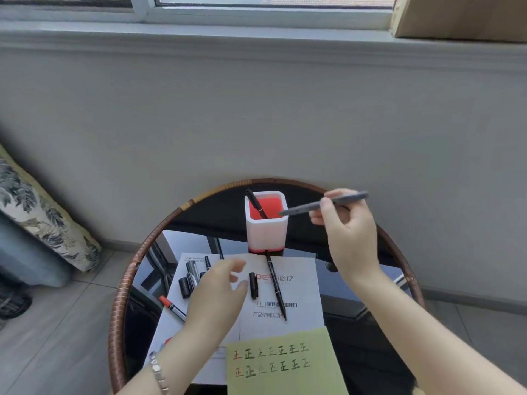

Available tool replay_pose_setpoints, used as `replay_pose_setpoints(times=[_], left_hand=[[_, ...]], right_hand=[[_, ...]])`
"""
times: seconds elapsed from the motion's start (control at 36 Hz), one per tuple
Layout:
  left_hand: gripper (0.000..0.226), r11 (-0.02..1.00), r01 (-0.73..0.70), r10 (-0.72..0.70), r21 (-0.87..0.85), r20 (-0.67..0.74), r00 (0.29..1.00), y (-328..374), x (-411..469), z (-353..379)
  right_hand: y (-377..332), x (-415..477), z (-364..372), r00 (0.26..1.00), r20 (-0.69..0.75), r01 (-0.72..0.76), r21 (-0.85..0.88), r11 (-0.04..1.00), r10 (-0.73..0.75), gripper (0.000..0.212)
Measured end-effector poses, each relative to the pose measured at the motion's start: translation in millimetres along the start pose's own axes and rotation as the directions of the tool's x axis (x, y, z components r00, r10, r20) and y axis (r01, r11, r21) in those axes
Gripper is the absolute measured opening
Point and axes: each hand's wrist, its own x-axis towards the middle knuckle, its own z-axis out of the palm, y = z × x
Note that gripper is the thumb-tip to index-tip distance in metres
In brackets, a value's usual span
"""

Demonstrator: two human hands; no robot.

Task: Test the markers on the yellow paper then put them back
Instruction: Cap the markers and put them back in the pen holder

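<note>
Two hands were at work: our right hand [346, 223] pinched a dark marker [323, 204] by its middle, tip angled down toward the mouth of the white pen holder [266, 226], while our left hand [219, 292] hovered open and empty over the white leaflet [299, 269], fingers loosely spread near a loose black cap [253, 285]. We judged this the putting-back step; the next move called for tilting the marker upright and lowering it in. Inside the red-lined holder one black pen [256, 208] leaned against the far left corner. Near us the yellow paper [285, 363] already carried two rows of test marks. Other markers [191, 273] lay on the surface beyond.
</note>
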Motion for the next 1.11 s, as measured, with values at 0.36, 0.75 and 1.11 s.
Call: replay_pose_setpoints(times=[0.36,0.75,1.11], left_hand=[[0.037,0.964,0.009,-0.052,0.264,0.154,0.987,-9.0,15.7,16.9],[0.014,0.926,0.002,-0.073,0.378,0.173,0.982,-3.2,31.6,48.5],[0.006,0.946,0.065,-0.098,-0.319,-0.088,0.991,7.5,5.8,-1.3]], right_hand=[[51.1,32.8,44.2,0.962,0.274,0.149,-0.546,0.825,0.007,0.021],[88.8,-22.6,16.0,0.874,0.361,0.008,-0.679,0.734,0.325,0.025],[94.4,-23.2,60.4,0.780,0.363,-0.020,-0.799,0.601,0.509,0.020]])
